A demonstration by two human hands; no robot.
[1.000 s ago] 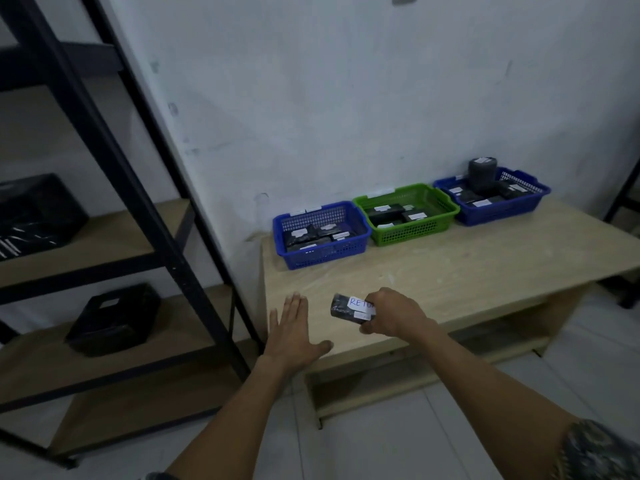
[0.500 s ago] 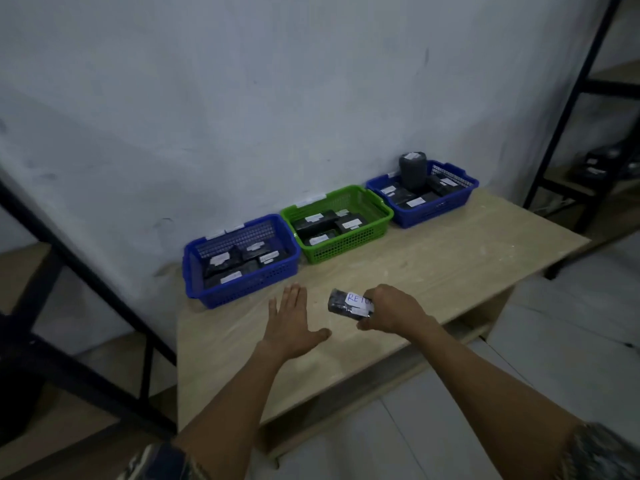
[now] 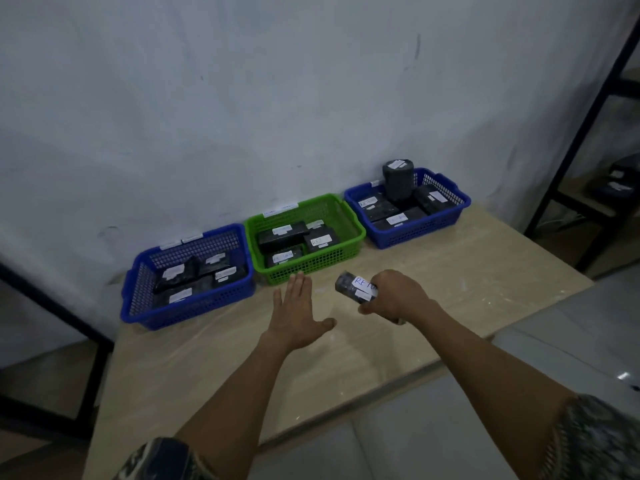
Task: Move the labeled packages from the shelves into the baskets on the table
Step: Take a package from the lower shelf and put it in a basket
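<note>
Pale wood-grain table point(image 3: 467, 271) set against a scuffed whitish wall point(image 3: 242, 98), with grey floor tiles point(image 3: 571, 341) to its right. Three baskets line the wall: a blue left basket point(image 3: 187, 311), a green basket point(image 3: 311, 263) and a blue right basket point(image 3: 415, 232), each holding dark packs with white labels. In the right basket a dark cylinder point(image 3: 397, 180) stands upright among the flat packs.

The left hand point(image 3: 298, 317) is spread flat with straight fingers, grasping nothing, just in front of the green basket — whether it touches the table I cannot tell. The right hand point(image 3: 398, 296) is curled round a small dark package point(image 3: 353, 289), held over the table near the green basket.

The package's label shows "RE"; the fingers cover the rest. Writing on the basket labels is too small to read. A black shelf frame point(image 3: 576, 142) at the right is cut off by the edge, and the items point(image 3: 620, 181) on it are too dim to make out.
</note>
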